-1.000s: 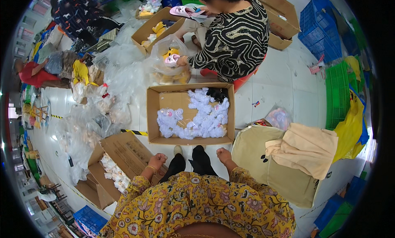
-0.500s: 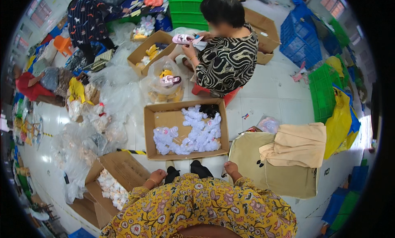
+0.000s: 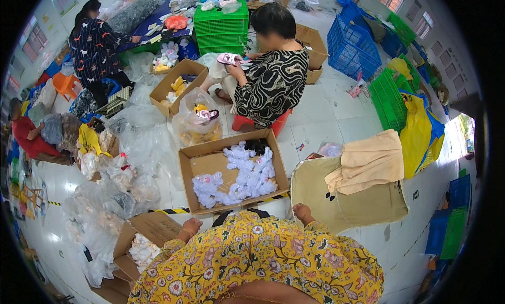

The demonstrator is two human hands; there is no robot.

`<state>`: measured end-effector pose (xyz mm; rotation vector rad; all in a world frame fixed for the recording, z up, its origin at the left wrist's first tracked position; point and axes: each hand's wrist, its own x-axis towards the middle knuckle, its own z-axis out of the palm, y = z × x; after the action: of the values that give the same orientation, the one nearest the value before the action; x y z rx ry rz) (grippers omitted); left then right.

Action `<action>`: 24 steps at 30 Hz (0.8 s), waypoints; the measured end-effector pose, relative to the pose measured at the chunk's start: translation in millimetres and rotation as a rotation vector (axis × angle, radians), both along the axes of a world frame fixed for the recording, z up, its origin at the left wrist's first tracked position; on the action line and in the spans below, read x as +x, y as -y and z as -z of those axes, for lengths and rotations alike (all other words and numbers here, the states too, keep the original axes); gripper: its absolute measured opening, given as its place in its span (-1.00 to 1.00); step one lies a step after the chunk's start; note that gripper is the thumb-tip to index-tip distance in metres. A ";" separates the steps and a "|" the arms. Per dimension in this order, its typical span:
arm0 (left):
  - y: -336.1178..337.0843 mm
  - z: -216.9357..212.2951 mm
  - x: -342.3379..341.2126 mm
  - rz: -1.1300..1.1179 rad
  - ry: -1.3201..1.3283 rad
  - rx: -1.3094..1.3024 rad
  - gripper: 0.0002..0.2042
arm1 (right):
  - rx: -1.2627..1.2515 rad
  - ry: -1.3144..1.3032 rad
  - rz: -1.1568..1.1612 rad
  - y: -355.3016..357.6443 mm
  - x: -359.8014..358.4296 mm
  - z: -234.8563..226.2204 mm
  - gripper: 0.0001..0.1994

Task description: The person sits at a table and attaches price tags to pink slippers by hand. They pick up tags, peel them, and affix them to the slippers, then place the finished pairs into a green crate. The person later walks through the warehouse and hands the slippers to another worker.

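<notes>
My left hand (image 3: 190, 226) hangs low beside my yellow floral dress (image 3: 252, 246), loosely open and with nothing seen in it. An open cardboard box of white plush pieces (image 3: 143, 251) is the nearest thing to it. At the other side my right hand (image 3: 302, 211) also hangs loosely open, by the near left edge of a khaki fabric-lined container (image 3: 363, 212). Ahead, between both hands, a shallow cardboard box (image 3: 206, 163) holds pale lavender plush pieces (image 3: 247, 170) and a black bundle (image 3: 256, 146). Neither hand touches it.
A seated person (image 3: 273, 67) on a red stool (image 3: 279, 126) holds a pink slipper (image 3: 230, 58). Beige cloth (image 3: 371, 159) drapes over the khaki container. Plastic bags (image 3: 152, 135) cover the left floor. Green crates (image 3: 221, 28) and a blue crate (image 3: 352, 46) stand farther off. Two other people work leftward.
My view has tilted up and turned, so the boxes sit further left. My dress now hides most of my feet. Both hands still hang at my sides, and the box contents look unchanged.
</notes>
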<state>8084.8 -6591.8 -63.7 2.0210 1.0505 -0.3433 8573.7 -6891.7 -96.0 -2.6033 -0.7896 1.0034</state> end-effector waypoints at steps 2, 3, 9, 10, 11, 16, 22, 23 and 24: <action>-2.9 -3.5 -2.4 -0.201 -0.053 -0.199 -0.72 | 0.024 -0.108 0.063 -6.8 -5.7 -17.6 -0.71; -1.7 -3.6 -3.1 -0.247 -0.069 -0.231 -0.71 | 0.000 -0.070 0.042 -5.2 -8.4 -15.9 -0.74; 13.4 104.0 -54.0 -0.436 0.061 -0.299 -0.65 | 0.008 0.188 -0.303 -2.2 0.2 31.8 -0.82; 15.3 126.6 -63.1 -0.440 0.101 -0.283 -0.63 | 0.040 0.153 -0.249 -3.2 -1.4 30.1 -0.83; 19.4 134.6 -57.8 -0.486 0.138 -0.286 -0.63 | 0.064 0.137 -0.197 -2.2 4.2 30.7 -0.83; 6.2 139.5 -82.8 -0.532 0.064 -0.402 -0.65 | 0.117 -0.077 -0.013 -46.0 -14.0 -26.9 -0.67; 5.1 95.8 -65.4 -0.498 0.124 -0.446 -0.69 | 0.089 -0.033 -0.056 -45.1 -4.8 -18.5 -0.81; 3.0 91.5 -62.0 -0.487 0.089 -0.427 -0.69 | 0.096 -0.041 -0.031 -46.2 -5.6 -18.0 -0.81; 3.1 87.6 -59.9 -0.479 0.053 -0.409 -0.69 | 0.101 -0.051 -0.009 -47.1 -7.1 -17.7 -0.81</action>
<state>8025.0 -6594.9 -151.4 1.3620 1.2726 -0.2249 8566.6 -6844.7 -78.3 -2.4820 -0.8183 1.0012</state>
